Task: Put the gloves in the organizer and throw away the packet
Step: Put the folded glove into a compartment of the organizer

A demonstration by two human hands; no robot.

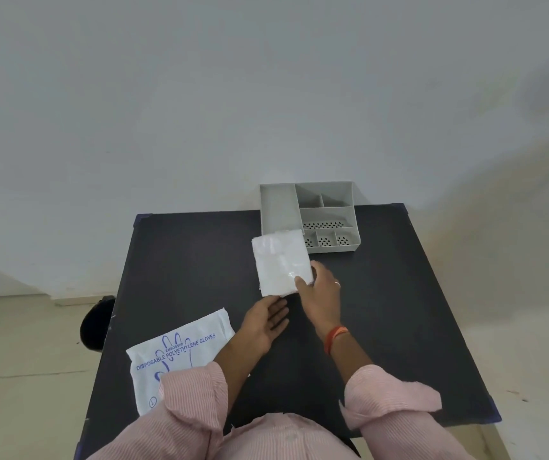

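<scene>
My right hand grips a folded stack of clear white gloves by its near right corner, holding it above the table just in front of the grey organizer. The stack's far edge overlaps the organizer's long left compartment. My left hand hovers open, palm up, just below the stack and holds nothing. The white packet, printed in blue with "disposable polyethylene gloves", lies flat at the table's near left edge, partly under my left sleeve.
The dark table stands against a white wall. The organizer sits at its far edge with several small compartments on its right side. A black round object stands on the floor left of the table.
</scene>
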